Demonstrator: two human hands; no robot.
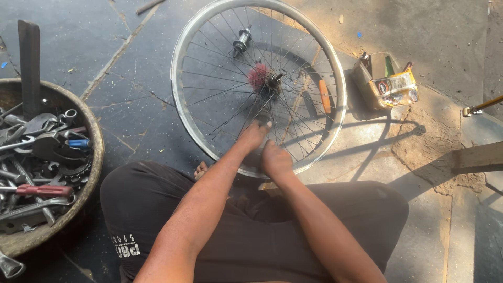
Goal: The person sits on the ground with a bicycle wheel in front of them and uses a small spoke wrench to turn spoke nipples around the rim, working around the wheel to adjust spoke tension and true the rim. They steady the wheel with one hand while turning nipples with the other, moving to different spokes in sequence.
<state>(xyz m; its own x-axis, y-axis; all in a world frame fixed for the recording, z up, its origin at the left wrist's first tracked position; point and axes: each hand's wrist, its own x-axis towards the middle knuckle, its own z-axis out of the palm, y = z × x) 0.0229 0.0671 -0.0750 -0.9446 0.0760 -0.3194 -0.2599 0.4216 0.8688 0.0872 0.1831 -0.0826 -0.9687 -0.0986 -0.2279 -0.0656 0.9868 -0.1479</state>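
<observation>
Fingers of both hands (pixel 264 149) vanish among wheel (pixel 335 78) spokes; grip cannot be told

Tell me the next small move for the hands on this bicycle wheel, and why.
Probably turn the bicycle wheel a little, so the next spokes come under the fingers. Both the left hand and the right hand sit among the spokes at the rim's near edge, the wheel lies flat on the ground, and neither hand shows a tool; the spanners remain in the basin.
</observation>
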